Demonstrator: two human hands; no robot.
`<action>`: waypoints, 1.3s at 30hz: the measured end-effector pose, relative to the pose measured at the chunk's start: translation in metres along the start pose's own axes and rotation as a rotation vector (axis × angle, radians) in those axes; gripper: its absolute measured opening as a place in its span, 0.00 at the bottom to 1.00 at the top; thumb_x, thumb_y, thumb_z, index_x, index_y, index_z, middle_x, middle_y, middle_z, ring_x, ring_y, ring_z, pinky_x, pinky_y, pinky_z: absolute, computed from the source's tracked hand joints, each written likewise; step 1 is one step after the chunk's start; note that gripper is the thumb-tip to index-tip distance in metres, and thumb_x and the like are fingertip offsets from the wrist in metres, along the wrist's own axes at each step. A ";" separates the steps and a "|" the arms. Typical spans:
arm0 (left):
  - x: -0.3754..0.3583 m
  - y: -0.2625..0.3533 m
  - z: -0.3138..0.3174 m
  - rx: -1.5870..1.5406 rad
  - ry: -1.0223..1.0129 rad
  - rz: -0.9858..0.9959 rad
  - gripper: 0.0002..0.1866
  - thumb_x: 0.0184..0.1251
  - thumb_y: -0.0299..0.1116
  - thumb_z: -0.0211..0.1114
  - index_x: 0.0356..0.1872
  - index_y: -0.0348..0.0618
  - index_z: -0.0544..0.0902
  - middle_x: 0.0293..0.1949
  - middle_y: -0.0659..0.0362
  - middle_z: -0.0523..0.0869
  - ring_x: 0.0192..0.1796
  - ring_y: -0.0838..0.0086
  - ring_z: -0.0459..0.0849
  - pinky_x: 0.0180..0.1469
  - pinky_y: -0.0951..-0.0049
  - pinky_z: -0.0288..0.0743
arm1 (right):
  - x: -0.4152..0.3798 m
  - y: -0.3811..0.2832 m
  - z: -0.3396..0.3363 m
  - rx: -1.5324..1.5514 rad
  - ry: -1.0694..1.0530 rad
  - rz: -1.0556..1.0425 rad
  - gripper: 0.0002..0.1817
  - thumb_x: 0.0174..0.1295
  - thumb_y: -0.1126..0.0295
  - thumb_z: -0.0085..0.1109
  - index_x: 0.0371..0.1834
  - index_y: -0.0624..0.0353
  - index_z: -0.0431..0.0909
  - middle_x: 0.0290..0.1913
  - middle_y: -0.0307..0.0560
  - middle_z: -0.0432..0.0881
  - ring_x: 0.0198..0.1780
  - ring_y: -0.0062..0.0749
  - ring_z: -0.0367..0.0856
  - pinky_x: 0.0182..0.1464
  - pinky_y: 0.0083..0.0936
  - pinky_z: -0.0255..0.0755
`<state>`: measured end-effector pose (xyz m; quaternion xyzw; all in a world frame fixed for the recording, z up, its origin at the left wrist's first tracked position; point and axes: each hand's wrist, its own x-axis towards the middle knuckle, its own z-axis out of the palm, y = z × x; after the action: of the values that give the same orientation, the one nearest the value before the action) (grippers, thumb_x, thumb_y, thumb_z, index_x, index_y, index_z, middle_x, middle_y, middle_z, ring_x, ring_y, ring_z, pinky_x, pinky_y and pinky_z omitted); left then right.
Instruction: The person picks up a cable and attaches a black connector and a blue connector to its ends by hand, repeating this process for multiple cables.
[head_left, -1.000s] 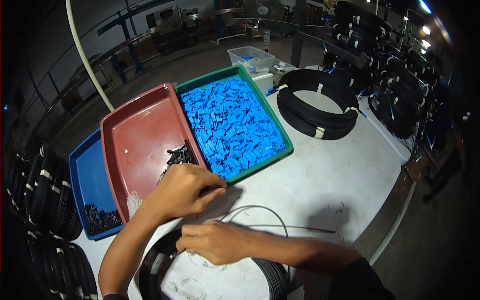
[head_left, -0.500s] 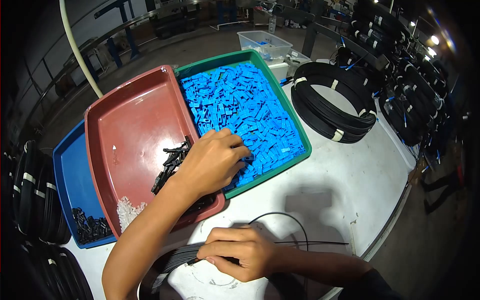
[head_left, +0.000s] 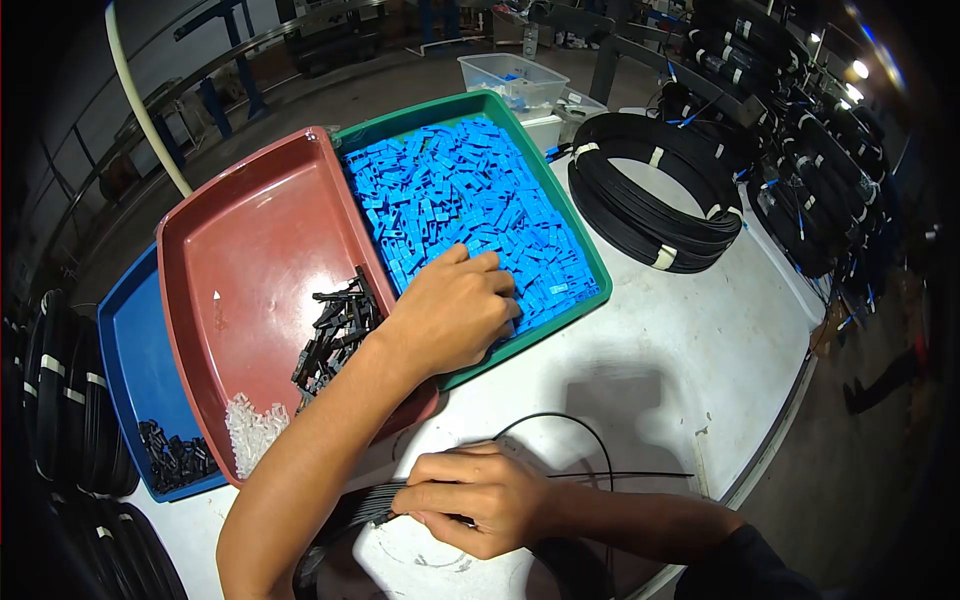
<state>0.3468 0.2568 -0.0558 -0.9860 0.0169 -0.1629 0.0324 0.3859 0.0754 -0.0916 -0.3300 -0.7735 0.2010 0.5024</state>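
My left hand (head_left: pixel 455 305) reaches over the green tray (head_left: pixel 597 300), its curled fingers down among the blue plastic pieces (head_left: pixel 450 185). Its fingertips are hidden, so what they hold cannot be made out. Lower down, my right hand (head_left: pixel 480 500) is closed in a pinch on a thin black cable (head_left: pixel 600 445), beside a bundle of cable (head_left: pixel 365 503) on the white table (head_left: pixel 640 400). A small dark tip pokes out at its fingertips. The cable loops up behind this hand.
A red tray (head_left: pixel 250 230) holds black clips (head_left: pixel 335 335) and small clear pieces (head_left: pixel 252 430). Left of it, a blue tray (head_left: pixel 135 340) holds black parts. A coiled black cable (head_left: pixel 620 225) lies at the right, near a clear bin (head_left: pixel 510 80). More coils stand on both sides.
My left hand has moved slightly right and down relative to the green tray, its fingers still curled. The view has shifted a little. My right hand keeps its pinch.
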 end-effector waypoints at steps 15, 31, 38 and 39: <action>-0.007 -0.002 -0.032 -0.442 0.064 -0.366 0.08 0.65 0.31 0.70 0.41 0.41 0.85 0.36 0.54 0.87 0.44 0.57 0.85 0.48 0.58 0.76 | 0.004 -0.002 -0.005 -0.033 -0.003 -0.002 0.10 0.59 0.77 0.64 0.44 0.62 0.82 0.36 0.47 0.79 0.31 0.41 0.83 0.34 0.34 0.79; -0.212 0.127 -0.088 -0.855 0.497 -0.888 0.13 0.80 0.37 0.63 0.47 0.36 0.86 0.33 0.61 0.87 0.33 0.81 0.84 0.37 0.78 0.77 | 0.014 -0.023 0.003 -0.121 -0.034 0.026 0.08 0.61 0.78 0.67 0.43 0.60 0.87 0.33 0.43 0.83 0.24 0.25 0.75 0.28 0.25 0.69; -0.224 0.148 -0.075 -1.068 0.603 -0.863 0.10 0.70 0.35 0.74 0.40 0.37 0.87 0.31 0.61 0.88 0.32 0.83 0.83 0.36 0.78 0.78 | 0.018 -0.047 0.011 -0.141 -0.014 0.009 0.09 0.62 0.79 0.66 0.45 0.61 0.87 0.36 0.45 0.84 0.31 0.30 0.80 0.31 0.27 0.71; -0.223 0.149 -0.074 -1.068 0.606 -0.866 0.10 0.70 0.35 0.74 0.40 0.37 0.87 0.31 0.61 0.88 0.32 0.83 0.83 0.36 0.78 0.78 | 0.016 -0.045 0.012 -0.134 -0.021 -0.001 0.09 0.62 0.80 0.66 0.45 0.62 0.87 0.36 0.46 0.85 0.33 0.32 0.81 0.34 0.27 0.73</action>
<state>0.1082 0.1138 -0.0673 -0.6982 -0.2875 -0.3951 -0.5232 0.3563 0.0562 -0.0574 -0.3606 -0.7906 0.1519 0.4710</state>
